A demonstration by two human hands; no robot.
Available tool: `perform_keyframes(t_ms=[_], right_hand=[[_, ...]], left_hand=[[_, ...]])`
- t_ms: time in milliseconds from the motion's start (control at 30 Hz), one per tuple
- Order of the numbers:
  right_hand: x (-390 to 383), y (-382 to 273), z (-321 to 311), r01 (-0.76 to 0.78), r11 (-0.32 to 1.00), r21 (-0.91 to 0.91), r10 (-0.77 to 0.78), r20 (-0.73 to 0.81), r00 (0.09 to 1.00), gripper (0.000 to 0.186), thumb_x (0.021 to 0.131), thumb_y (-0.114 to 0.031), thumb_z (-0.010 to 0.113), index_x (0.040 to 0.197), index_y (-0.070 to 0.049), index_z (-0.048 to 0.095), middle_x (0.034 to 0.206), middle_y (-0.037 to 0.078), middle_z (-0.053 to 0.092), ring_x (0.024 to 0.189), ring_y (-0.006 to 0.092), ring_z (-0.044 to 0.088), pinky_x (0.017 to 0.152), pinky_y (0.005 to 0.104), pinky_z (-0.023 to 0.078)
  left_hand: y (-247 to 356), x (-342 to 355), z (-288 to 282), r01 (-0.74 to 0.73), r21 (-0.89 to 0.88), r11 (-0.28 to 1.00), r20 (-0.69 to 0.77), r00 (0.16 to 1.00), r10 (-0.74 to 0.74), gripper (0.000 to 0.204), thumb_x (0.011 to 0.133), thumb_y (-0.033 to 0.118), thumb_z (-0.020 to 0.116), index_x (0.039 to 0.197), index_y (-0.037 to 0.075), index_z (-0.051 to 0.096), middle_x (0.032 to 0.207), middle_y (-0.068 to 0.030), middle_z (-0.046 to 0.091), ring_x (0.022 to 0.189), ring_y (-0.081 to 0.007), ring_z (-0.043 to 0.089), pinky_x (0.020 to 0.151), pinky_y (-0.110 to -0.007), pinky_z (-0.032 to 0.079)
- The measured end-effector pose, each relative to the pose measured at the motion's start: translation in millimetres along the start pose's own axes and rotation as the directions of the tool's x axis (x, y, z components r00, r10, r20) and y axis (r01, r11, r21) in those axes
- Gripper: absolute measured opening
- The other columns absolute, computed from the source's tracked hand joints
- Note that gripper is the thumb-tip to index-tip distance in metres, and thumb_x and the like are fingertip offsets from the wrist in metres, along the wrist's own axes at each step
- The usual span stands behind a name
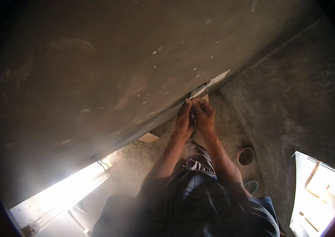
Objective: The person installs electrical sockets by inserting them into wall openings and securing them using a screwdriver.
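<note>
Close together in front of a bare grey wall (108,71), my two hands meet at their fingertips. My left hand (182,121) is closed, thumb and fingers pinched. Beside it my right hand (204,117) is closed too, with its fingers bent inward. Whatever lies between the fingertips is too small and dark to name. Just beyond the fingers, a recess in the wall shows a dark gap and a whitish edge patch (214,82) running up to the right.
A second grey wall (290,98) meets the first at a corner. On the dusty floor stand a round brownish container (246,157) and a green-rimmed one (251,186). Thin wires (103,164) stick out by the bright opening (68,189) at left. Another bright opening (318,193) is at right.
</note>
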State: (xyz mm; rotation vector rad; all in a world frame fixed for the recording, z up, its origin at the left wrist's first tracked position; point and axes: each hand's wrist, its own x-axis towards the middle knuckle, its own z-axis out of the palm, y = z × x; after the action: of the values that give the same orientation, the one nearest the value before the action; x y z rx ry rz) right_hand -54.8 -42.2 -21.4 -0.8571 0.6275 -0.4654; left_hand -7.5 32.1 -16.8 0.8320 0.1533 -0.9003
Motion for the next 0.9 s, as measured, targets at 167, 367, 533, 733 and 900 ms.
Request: perform_keyframes(t_ms=[167, 367, 533, 733, 900], right_hand=[[1.2, 3.1, -0.6, -0.070, 0.966, 0.248, 0.049, 0.089, 0.995, 0.010, 0.096, -0.010, 0.062, 0.101, -0.002, 0.066, 0.094, 0.004, 0.068, 0.078, 0.0093, 0.062, 0.067, 0.0242, 0.052], [4.0, 8.9, -6.1, -0.219, 0.866, 0.449, 0.153, 0.179, 0.972, 0.011, 0.097, -0.009, 0.058, 0.103, -0.002, 0.065, 0.097, 0.006, 0.067, 0.084, 0.0143, 0.065, 0.073, 0.0276, 0.056], [5.0, 14.2, -7.1, -0.221, 0.848, 0.481, 0.139, 0.200, 0.970, 0.011, 0.098, -0.008, 0.057, 0.103, -0.002, 0.065, 0.097, 0.007, 0.067, 0.086, 0.0158, 0.066, 0.074, 0.0291, 0.056], [4.3, 11.8, -3.2, -0.243, 0.846, 0.474, 0.191, 0.156, 0.969, 0.013, 0.100, -0.009, 0.053, 0.103, -0.002, 0.063, 0.099, 0.008, 0.066, 0.088, 0.0182, 0.066, 0.077, 0.0319, 0.056], [3.0, 11.2, -6.0, -0.269, 0.848, 0.457, 0.175, 0.239, 0.955, 0.015, 0.101, -0.014, 0.050, 0.107, -0.005, 0.059, 0.101, 0.004, 0.063, 0.093, 0.0157, 0.062, 0.084, 0.0311, 0.052]], left_hand=[[2.6, -0.3, 2.0, 0.006, -0.018, 1.000, -0.007, 1.000, -0.006, 0.057, 0.092, 0.049, 0.063, 0.123, 0.002, 0.061, 0.123, -0.0068, 0.057, 0.118, -0.0177, 0.048, 0.101, -0.034, 0.038], [1.4, 1.0, -2.3, -0.024, 0.035, 0.999, 0.014, 1.000, 0.023, 0.074, 0.091, 0.054, 0.061, 0.135, -0.005, 0.049, 0.135, -0.0146, 0.049, 0.127, -0.0244, 0.045, 0.108, -0.039, 0.036], [-0.6, 6.0, -5.0, -0.053, 0.003, 0.999, 0.024, 0.998, 0.053, 0.073, 0.091, 0.052, 0.062, 0.135, -0.005, 0.049, 0.135, -0.0136, 0.051, 0.127, -0.0235, 0.047, 0.107, -0.038, 0.037], [6.7, 0.4, 5.3, -0.023, -0.067, 0.997, -0.005, 1.000, 0.023, 0.061, 0.092, 0.043, 0.064, 0.131, -0.003, 0.054, 0.130, -0.0118, 0.057, 0.119, -0.0201, 0.052, 0.106, -0.035, 0.040], [12.0, -3.3, 8.0, 0.015, -0.014, 1.000, -0.021, 1.000, -0.016, 0.063, 0.092, 0.045, 0.064, 0.132, -0.003, 0.053, 0.131, -0.0121, 0.056, 0.120, -0.0208, 0.052, 0.106, -0.035, 0.039]])
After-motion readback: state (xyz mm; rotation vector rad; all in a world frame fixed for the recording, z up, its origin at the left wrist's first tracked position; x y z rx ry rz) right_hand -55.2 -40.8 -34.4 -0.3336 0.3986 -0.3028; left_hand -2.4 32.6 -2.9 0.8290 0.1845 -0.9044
